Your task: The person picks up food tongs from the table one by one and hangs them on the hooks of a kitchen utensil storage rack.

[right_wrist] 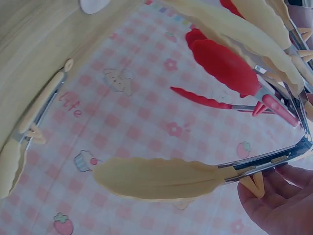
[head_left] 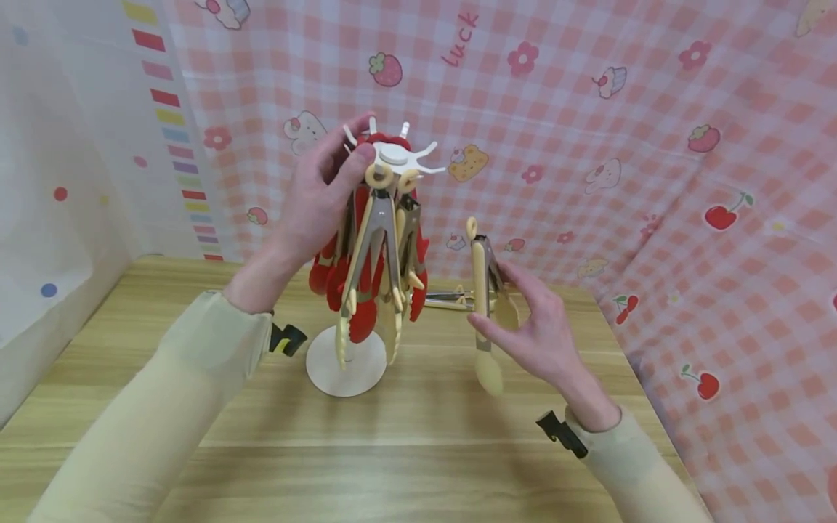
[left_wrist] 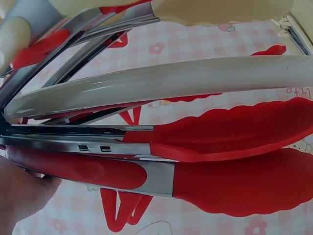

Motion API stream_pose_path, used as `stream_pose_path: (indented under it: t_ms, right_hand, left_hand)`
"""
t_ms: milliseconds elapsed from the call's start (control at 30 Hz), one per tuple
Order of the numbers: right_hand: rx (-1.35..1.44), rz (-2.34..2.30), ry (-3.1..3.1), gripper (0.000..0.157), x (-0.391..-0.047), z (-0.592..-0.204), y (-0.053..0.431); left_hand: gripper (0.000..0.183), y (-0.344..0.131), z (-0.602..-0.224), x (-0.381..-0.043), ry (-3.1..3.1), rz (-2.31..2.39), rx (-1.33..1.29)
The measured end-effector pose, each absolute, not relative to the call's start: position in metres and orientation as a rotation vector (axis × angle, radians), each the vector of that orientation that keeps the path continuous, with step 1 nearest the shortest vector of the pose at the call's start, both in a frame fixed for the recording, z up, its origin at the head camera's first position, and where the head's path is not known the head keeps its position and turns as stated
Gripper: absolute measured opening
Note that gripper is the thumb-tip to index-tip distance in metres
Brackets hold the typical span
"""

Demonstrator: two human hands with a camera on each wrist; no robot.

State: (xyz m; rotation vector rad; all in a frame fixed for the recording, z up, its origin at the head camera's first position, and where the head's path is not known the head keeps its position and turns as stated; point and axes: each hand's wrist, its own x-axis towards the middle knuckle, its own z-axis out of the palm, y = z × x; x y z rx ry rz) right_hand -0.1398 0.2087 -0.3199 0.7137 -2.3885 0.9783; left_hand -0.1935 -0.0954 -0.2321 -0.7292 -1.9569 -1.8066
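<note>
A white rack with upturned hooks (head_left: 394, 153) stands on a round white base (head_left: 346, 363). Red tongs (head_left: 363, 323) and cream tongs (head_left: 381, 211) hang closely packed around it, heads down. My left hand (head_left: 317, 192) grips the rack's top, thumb at the hub's edge and fingers partly hidden behind; in the left wrist view it is beside a red tongs' handle (left_wrist: 83, 166). To the right of the rack, my right hand (head_left: 539, 327) holds another pair of cream tongs (head_left: 481, 276) upright by the handles, ring upward, above the table. Its scalloped cream head (right_wrist: 156, 178) points away from the hand.
Another pair of cream tongs (right_wrist: 41, 105) lies on the wooden table (head_left: 418, 450) near the back, partly behind the rack and the held tongs. A pink checked cloth (head_left: 562, 116) hangs behind and to the right. White cloth (head_left: 59, 189) hangs at the left.
</note>
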Motion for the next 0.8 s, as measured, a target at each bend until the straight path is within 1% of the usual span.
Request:
stream_pose_path:
  t_ms: [400,800]
  right_hand:
    - [0.755,1.016,-2.333,0.077,-0.138,-0.306,0.194]
    - [0.761,1.016,-2.291,0.076,-0.142,-0.297,0.182]
  left_hand:
    - [0.052,-0.092,-0.234,-0.196,-1.899,-1.840,-0.740]
    - [0.054,-0.092,-0.236,-0.197,-1.877,-1.845,-0.748]
